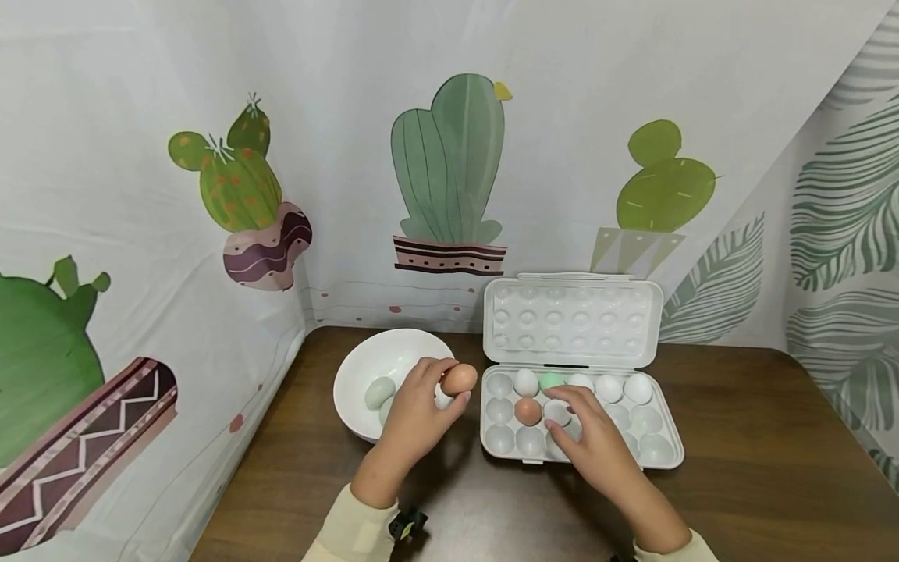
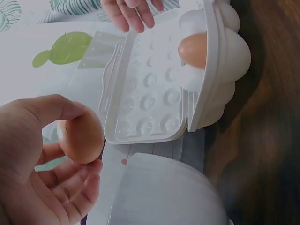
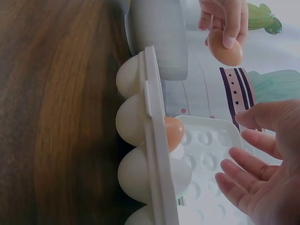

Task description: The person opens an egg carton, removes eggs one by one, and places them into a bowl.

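Pinching brown egg, left grip

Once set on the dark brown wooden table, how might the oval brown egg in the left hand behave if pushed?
The oval brown egg would probably roll, showing no flat side. Its smooth surface may slip in the left hand. It looks shell-like, so probably fragile.

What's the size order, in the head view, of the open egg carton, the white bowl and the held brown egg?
1. Egg carton
2. White bowl
3. Brown egg in the left hand, clearly smallest
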Tool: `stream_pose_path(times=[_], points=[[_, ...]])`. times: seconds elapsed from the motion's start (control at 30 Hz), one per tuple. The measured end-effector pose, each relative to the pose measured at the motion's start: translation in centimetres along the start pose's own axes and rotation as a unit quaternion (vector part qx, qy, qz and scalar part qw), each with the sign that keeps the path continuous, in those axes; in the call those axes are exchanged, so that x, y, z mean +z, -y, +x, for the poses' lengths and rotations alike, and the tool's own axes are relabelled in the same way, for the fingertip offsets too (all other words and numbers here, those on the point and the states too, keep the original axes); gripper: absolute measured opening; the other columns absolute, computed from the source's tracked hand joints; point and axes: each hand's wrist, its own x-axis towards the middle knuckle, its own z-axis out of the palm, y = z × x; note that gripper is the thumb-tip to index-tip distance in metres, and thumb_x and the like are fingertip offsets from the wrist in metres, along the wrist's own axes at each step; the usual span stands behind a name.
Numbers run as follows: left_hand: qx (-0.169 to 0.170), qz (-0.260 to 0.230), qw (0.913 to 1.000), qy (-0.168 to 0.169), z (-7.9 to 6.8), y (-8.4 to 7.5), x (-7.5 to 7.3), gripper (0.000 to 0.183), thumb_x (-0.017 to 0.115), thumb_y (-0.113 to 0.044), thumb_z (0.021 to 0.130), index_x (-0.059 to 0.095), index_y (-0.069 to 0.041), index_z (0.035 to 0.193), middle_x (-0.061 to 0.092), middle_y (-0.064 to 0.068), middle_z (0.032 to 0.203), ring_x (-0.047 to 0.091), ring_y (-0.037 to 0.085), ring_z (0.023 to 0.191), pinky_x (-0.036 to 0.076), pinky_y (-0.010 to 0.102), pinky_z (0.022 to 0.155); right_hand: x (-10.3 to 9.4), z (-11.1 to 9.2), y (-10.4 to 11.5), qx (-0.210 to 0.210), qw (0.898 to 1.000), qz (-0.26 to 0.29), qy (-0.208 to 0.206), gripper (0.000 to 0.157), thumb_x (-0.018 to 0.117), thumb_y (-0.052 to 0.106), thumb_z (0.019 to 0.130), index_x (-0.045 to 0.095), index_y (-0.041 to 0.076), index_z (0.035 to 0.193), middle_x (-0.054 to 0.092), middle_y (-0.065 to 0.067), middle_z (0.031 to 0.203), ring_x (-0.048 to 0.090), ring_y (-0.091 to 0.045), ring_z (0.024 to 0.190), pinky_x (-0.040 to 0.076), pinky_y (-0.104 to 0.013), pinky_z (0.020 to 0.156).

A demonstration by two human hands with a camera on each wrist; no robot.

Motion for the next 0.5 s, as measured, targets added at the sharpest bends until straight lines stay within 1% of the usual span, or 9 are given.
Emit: stream_pose_path(times=[0.13,0.2,0.27,0.4,0.47,0.5], points=[[-0.033,-0.003,0.9994,-0.010,0.1,0.3,-0.3,0.043,0.078,-0.026,0.085,0.066,-0.009,0.123,0.064,0.006,0.108,0.060,0.019,0.098,0.052,0.037,0.087,0.1,0.0,-0.2,0.009,1.000,-0.006,0.000,0.045,0.077,0.003,0.085,0.064,0.010,0.127,0.061,-0.001,0.129,0.058,-0.018,0.119,0.049,-0.019,0.094],[-0.051,-0.005,0.9986,-0.010,0.1,0.5,-0.4,0.042,0.078,-0.024,0.085,0.066,-0.008,0.123,0.064,0.007,0.107,0.060,0.021,0.097,0.052,0.038,0.086,0.1,0.0,-0.4,0.012,1.000,-0.010,-0.001,0.044,0.077,0.004,0.085,0.064,0.009,0.127,0.061,-0.002,0.129,0.059,-0.019,0.119,0.048,-0.019,0.094],[-0.060,-0.001,0.9982,-0.009,0.2,0.7,-0.5,0.041,0.078,-0.023,0.085,0.067,-0.006,0.122,0.064,0.008,0.107,0.060,0.021,0.096,0.052,0.039,0.086,0.1,0.0,-0.4,0.016,1.000,-0.013,0.001,0.043,0.077,0.004,0.085,0.065,0.009,0.126,0.062,-0.003,0.128,0.059,-0.020,0.119,0.050,-0.023,0.093],[-0.072,0.005,0.9974,-0.004,0.2,1.1,-0.5,0.040,0.077,-0.022,0.086,0.067,-0.003,0.120,0.063,0.011,0.107,0.060,0.022,0.095,0.052,0.040,0.085,0.2,-0.1,-0.7,0.030,0.999,-0.020,0.008,0.043,0.076,0.005,0.086,0.064,0.010,0.127,0.061,-0.004,0.129,0.059,-0.022,0.120,0.052,-0.036,0.094],[-0.080,0.005,0.9968,0.000,0.2,1.2,-0.5,0.040,0.076,-0.022,0.087,0.067,-0.001,0.120,0.063,0.012,0.108,0.061,0.023,0.094,0.052,0.041,0.085,0.2,-0.1,-0.8,0.036,0.999,-0.022,0.012,0.043,0.076,0.005,0.086,0.064,0.011,0.127,0.061,-0.005,0.130,0.059,-0.024,0.121,0.050,-0.038,0.096],[-0.085,0.005,0.9964,0.002,0.2,1.3,-0.6,0.040,0.076,-0.021,0.087,0.067,-0.001,0.120,0.063,0.013,0.108,0.062,0.024,0.094,0.053,0.041,0.085,0.3,-0.1,-0.8,0.039,0.999,-0.023,0.013,0.044,0.076,0.005,0.086,0.064,0.011,0.127,0.061,-0.005,0.130,0.059,-0.024,0.122,0.049,-0.036,0.097]])
